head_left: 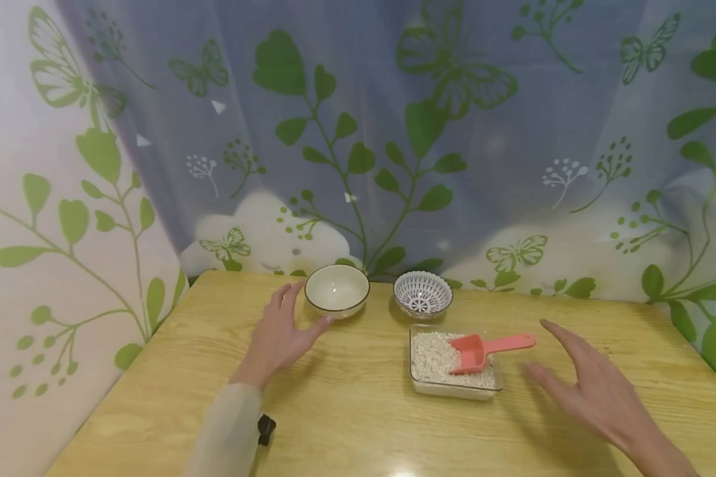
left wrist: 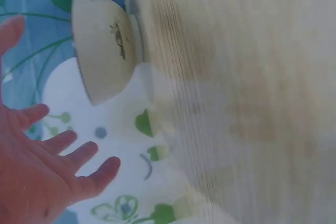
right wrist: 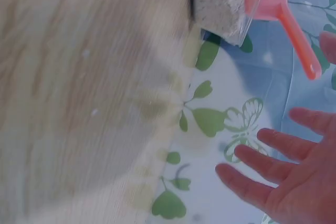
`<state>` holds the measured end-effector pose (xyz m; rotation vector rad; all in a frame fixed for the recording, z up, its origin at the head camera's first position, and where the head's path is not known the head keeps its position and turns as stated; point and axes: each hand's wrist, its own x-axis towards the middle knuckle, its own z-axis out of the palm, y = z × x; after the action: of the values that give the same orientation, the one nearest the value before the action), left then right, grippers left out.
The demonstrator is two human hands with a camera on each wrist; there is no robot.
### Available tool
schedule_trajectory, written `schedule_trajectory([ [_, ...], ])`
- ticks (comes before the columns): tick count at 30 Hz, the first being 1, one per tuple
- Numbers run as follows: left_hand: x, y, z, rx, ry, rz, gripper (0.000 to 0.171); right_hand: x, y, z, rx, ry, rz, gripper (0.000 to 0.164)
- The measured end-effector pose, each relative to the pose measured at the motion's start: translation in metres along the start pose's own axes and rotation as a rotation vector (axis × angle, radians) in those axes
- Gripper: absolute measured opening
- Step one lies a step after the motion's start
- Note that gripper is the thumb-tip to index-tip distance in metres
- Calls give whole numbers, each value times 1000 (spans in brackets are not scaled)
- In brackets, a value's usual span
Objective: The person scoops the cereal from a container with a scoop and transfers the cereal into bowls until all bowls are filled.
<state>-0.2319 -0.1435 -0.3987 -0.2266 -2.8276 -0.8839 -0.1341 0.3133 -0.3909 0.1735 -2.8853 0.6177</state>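
Note:
A cream bowl with a dark rim [head_left: 337,289] stands near the back of the table. My left hand [head_left: 282,334] is spread beside its left side, thumb toward its front; in the left wrist view the fingers of this left hand [left wrist: 47,166] are apart from the bowl [left wrist: 102,51]. A glass container [head_left: 453,391] holds pale oat flakes [head_left: 432,354], and a pink scoop [head_left: 471,352] lies on them, its handle pointing right. My right hand [head_left: 596,384] hovers right of that handle, thumb and fingers parted, holding nothing. The scoop handle [right wrist: 299,40] shows above the fingers in the right wrist view.
A smaller black-and-white patterned bowl [head_left: 422,294] sits right of the cream one, behind the container. The wooden table [head_left: 346,411] ends at a curtain [head_left: 358,132] printed with leaves and butterflies. Something small and black [head_left: 266,429] shows by the left sleeve [head_left: 227,430].

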Motion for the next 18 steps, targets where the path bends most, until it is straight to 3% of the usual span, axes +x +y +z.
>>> schedule_trajectory([
  [11,52,-2,24,-129,-88,-30,113,10,-16,2,73,54,-95,66],
  [18,77,-1,29,106,-116,58,116,12,-23,7,82,65,-118,64],
])
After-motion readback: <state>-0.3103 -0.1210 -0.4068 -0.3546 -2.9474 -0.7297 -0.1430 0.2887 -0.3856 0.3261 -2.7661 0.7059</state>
